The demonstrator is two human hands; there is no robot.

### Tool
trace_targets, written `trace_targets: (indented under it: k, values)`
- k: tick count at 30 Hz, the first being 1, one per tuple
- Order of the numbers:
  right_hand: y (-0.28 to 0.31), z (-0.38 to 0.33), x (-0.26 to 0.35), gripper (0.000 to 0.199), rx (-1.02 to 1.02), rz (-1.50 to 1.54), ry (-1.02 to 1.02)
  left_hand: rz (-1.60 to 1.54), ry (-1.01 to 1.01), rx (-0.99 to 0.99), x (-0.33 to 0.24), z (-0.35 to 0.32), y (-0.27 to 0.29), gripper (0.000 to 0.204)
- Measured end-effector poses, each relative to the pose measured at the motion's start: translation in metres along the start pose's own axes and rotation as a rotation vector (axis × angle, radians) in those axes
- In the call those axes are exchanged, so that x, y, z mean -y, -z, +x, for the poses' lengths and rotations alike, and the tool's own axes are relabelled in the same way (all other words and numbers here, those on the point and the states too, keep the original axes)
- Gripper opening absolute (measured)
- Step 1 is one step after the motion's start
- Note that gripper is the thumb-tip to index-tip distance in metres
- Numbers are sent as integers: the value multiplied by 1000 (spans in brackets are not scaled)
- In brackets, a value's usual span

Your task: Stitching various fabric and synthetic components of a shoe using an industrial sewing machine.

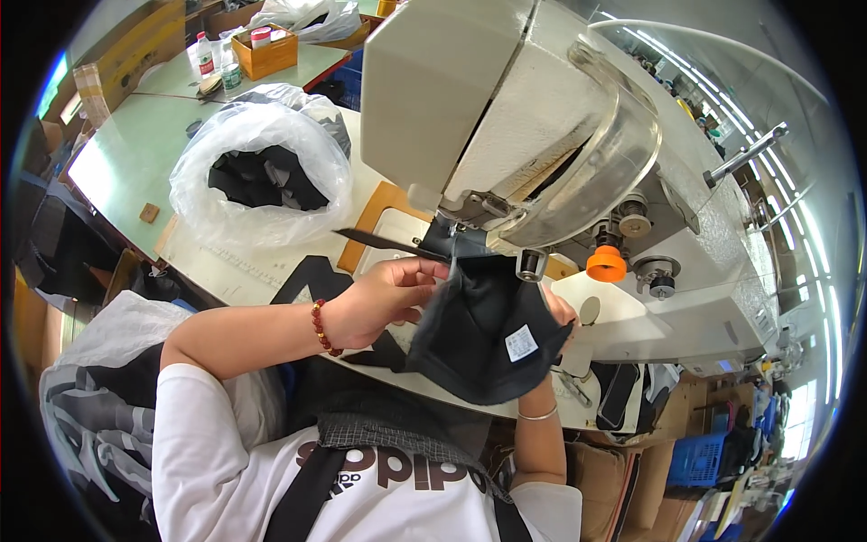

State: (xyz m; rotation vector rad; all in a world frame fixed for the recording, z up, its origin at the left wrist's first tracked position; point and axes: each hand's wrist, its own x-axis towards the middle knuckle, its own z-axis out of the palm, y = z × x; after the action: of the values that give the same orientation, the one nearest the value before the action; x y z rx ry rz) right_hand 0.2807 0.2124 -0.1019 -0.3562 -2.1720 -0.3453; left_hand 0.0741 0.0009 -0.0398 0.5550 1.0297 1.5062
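Note:
My left hand [384, 303] has its thumb and fingers pinched on the upper left edge of a black pouch-shaped fabric piece [474, 316]. A thin dark strip [384, 242] sticks out to the left above those fingers. My right hand [560, 312] grips the piece's right edge; the cloth hides part of it. A small white label [521, 343] shows on the fabric. The upper edge of the piece lies under the head of a pale sewing machine [479, 203], where the needle area is partly hidden.
A white plastic bag [194, 194] of dark pieces stands left on the worktable [226, 271]. Flat black pieces [312, 280] lie beside my left arm. An orange knob [606, 264] juts from the machine at right. Small scissors-like metal tool [573, 388] lies right of the fabric.

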Motion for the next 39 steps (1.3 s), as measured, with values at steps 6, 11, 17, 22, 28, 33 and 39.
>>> trace_targets:
  k: [6, 11, 17, 22, 28, 33, 39]
  values:
    - [-19, -11, 13, 56, 290, 472, -306, 61, 60, -74, -4, 2, -2, 40]
    - [74, 13, 17, 42, 162, 499, -545, 167, 7, -72, 2, 6, -2, 47]
    - [124, 36, 99, 53, -167, 942, 27, 367, -188, -51, 29, 17, 6, 40]
    - [88, 50, 133, 74, 442, 283, -58, 1259, -576, -34, 39, 0, 32, 48]
    - [63, 64, 140, 40, 75, -3, 187, 1582, -440, 198, 60, -32, 48, 32]
    - [59, 65, 117, 33, 195, 146, 89, 1518, -165, 118, 24, -39, 53, 20]
    - [64, 53, 86, 30, 113, 168, 21, 1766, -94, 327, -70, -49, 78, 34]
